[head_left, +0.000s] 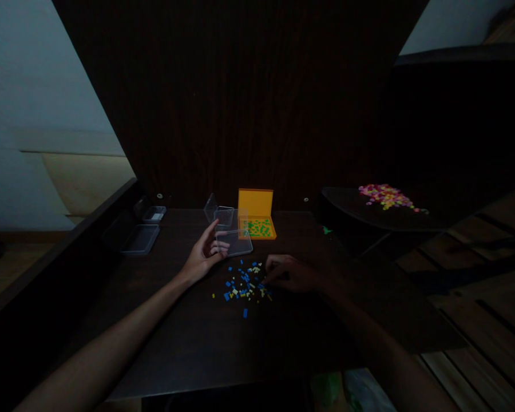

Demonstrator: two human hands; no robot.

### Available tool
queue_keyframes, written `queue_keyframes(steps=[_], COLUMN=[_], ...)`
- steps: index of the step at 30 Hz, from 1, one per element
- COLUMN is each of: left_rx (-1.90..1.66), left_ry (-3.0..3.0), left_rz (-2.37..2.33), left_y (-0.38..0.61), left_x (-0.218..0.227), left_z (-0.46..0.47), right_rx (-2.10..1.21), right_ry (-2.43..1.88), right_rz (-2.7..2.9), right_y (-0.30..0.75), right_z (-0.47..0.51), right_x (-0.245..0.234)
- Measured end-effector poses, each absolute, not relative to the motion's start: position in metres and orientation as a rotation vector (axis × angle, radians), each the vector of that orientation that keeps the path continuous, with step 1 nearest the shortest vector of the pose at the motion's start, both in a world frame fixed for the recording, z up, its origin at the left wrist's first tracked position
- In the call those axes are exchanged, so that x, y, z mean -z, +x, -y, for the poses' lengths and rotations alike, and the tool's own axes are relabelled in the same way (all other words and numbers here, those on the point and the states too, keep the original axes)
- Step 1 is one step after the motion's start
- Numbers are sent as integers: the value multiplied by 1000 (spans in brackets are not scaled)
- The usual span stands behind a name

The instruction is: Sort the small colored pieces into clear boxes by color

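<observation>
And here's the left hand (202,256), loosely curled at the open clear plastic case (240,247); whether it grips, I can't tell. Over the table's (189,343) middle, the right hand (292,274) bunches its fingertips at the scattered small blue and yellow bricks (245,278), any catch hidden! Near the far edge, a yellow box (256,202) holds green pieces (260,229).

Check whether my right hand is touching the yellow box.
Apart: the head view shows bare dark tabletop between the right hand and the yellow box.
</observation>
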State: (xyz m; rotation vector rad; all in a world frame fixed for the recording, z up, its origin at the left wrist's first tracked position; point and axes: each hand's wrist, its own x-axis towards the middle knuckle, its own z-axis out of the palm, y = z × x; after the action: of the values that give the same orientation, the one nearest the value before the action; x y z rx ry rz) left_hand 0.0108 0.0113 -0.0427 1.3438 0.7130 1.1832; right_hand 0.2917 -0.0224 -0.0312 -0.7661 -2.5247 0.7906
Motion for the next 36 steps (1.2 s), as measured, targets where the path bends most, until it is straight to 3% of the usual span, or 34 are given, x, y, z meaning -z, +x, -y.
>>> queue_keyframes(steps=[22,36], left_rx=[-1169,-1167], left_ry=[1348,1347], left_rz=[-739,-753], left_y=[10,11], left_x=[40,41], left_z=[-9,-8], right_rx=[-862,-696], right_ry=[-787,-1005], right_rz=[2432,2588], right_y=[295,280], right_z=[22,36], right_x=[28,19])
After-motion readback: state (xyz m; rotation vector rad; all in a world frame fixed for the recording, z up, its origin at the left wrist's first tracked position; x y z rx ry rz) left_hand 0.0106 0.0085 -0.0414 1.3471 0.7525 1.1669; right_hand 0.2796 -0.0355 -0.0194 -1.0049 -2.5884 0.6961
